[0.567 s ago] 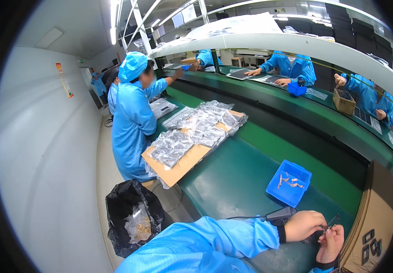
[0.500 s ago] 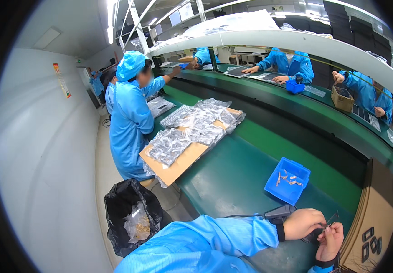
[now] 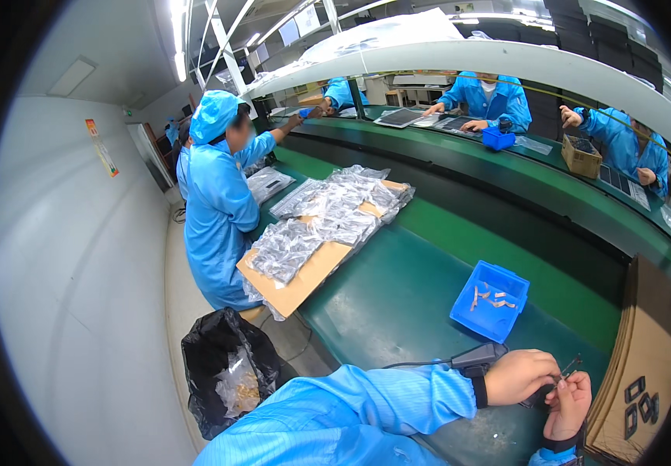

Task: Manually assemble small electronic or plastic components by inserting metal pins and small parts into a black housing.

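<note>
Above the near right part of the green bench, my left hand [image 3: 520,377] and my right hand [image 3: 568,405] meet with fingers pinched together. Between their fingertips is a small thin dark piece [image 3: 571,366], seen nearly edge-on; its exact kind is too small to make out. Part of a dark object shows beneath my hands, mostly covered by them. A black cabled device [image 3: 478,359] sits at my left wrist. Just beyond my hands, a blue plastic bin [image 3: 471,314] holds several short copper-coloured strips [image 3: 494,298].
Stacked cardboard sheets [image 3: 637,342] stand at the right with several small black frames [image 3: 640,404] on them. Bagged parts [image 3: 327,221] cover cardboard on the bench. A black-lined waste bin [image 3: 223,361] stands at lower left. Co-workers [image 3: 219,194] in blue sit around the bench.
The thin piece has turned from showing its flat face to nearly edge-on between my fingertips. My hands stay close together, and the view has shifted slightly.
</note>
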Demonstrator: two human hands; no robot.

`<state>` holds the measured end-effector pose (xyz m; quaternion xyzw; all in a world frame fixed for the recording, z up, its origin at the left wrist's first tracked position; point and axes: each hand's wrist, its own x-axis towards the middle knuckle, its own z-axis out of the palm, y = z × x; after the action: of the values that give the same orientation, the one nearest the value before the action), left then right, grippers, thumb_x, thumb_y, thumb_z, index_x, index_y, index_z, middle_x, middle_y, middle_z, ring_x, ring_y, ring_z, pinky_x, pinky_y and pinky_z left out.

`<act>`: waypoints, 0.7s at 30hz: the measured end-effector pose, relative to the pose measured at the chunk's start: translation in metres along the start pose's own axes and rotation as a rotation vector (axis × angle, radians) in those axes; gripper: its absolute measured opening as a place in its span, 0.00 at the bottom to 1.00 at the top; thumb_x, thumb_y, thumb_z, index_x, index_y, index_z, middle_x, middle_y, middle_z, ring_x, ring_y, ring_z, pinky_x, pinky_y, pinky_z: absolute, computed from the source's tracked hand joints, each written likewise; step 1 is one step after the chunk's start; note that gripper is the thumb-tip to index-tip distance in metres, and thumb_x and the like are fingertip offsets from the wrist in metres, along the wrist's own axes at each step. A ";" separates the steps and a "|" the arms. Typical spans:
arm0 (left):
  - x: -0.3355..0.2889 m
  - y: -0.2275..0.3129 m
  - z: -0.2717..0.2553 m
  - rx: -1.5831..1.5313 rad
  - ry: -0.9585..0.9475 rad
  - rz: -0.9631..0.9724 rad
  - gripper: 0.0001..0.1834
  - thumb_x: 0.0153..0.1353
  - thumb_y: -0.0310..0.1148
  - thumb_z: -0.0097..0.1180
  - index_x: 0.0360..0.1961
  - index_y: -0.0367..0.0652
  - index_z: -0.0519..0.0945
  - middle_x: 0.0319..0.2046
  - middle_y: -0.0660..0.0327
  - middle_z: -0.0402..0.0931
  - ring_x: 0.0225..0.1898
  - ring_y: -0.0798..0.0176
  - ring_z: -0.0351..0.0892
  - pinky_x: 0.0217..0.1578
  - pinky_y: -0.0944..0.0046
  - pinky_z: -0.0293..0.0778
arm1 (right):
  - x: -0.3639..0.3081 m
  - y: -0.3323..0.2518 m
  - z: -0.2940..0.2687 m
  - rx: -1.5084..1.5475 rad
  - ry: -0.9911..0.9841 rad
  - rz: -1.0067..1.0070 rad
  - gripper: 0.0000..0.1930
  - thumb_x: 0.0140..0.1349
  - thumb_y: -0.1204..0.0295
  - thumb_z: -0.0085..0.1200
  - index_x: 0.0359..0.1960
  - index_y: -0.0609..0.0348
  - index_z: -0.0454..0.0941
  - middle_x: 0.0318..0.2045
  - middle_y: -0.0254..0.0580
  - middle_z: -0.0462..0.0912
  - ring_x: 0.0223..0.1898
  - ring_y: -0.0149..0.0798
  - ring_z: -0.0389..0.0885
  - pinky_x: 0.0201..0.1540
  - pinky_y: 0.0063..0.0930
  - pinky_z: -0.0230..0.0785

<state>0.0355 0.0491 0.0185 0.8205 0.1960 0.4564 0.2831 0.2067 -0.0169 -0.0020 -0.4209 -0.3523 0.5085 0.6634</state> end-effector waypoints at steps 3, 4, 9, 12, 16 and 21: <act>0.001 0.001 0.000 -0.003 0.000 0.003 0.06 0.56 0.26 0.57 0.36 0.39 0.78 0.33 0.56 0.77 0.37 0.49 0.77 0.37 0.55 0.73 | 0.000 -0.001 0.000 -0.038 0.007 0.000 0.08 0.63 0.80 0.52 0.39 0.55 0.66 0.31 0.35 0.79 0.21 0.23 0.75 0.23 0.14 0.69; 0.001 0.001 -0.001 0.008 -0.001 0.009 0.06 0.57 0.26 0.57 0.36 0.39 0.78 0.33 0.56 0.77 0.37 0.49 0.78 0.37 0.55 0.73 | 0.000 -0.001 0.002 -0.038 0.006 -0.003 0.08 0.63 0.80 0.52 0.39 0.55 0.66 0.31 0.35 0.79 0.21 0.22 0.75 0.23 0.13 0.69; 0.001 0.001 -0.002 0.010 -0.005 -0.002 0.05 0.57 0.26 0.57 0.35 0.39 0.77 0.33 0.55 0.77 0.37 0.48 0.77 0.37 0.54 0.73 | 0.001 -0.002 0.005 -0.034 0.003 -0.003 0.08 0.63 0.81 0.51 0.39 0.55 0.66 0.31 0.35 0.79 0.21 0.22 0.75 0.23 0.13 0.68; 0.002 0.003 -0.003 0.021 -0.017 -0.019 0.05 0.57 0.26 0.57 0.34 0.38 0.77 0.33 0.55 0.77 0.37 0.48 0.77 0.37 0.54 0.73 | 0.001 -0.002 0.006 -0.028 0.006 -0.007 0.09 0.63 0.81 0.52 0.39 0.55 0.66 0.30 0.35 0.78 0.22 0.23 0.75 0.23 0.14 0.68; 0.003 0.003 -0.001 0.002 -0.016 -0.018 0.04 0.57 0.25 0.55 0.34 0.38 0.77 0.33 0.55 0.77 0.37 0.47 0.77 0.37 0.54 0.73 | 0.000 -0.002 0.004 -0.029 0.011 0.003 0.09 0.62 0.80 0.53 0.39 0.56 0.66 0.30 0.36 0.78 0.22 0.24 0.75 0.24 0.14 0.69; 0.002 0.006 -0.001 0.030 -0.014 -0.028 0.04 0.58 0.25 0.54 0.34 0.38 0.78 0.33 0.55 0.77 0.37 0.47 0.77 0.37 0.54 0.73 | 0.000 0.002 0.000 -0.060 -0.014 0.003 0.08 0.64 0.78 0.52 0.39 0.54 0.66 0.31 0.33 0.78 0.23 0.23 0.75 0.24 0.13 0.68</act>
<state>0.0355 0.0462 0.0240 0.8249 0.2124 0.4437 0.2785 0.2063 -0.0164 -0.0043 -0.4375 -0.3717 0.5015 0.6472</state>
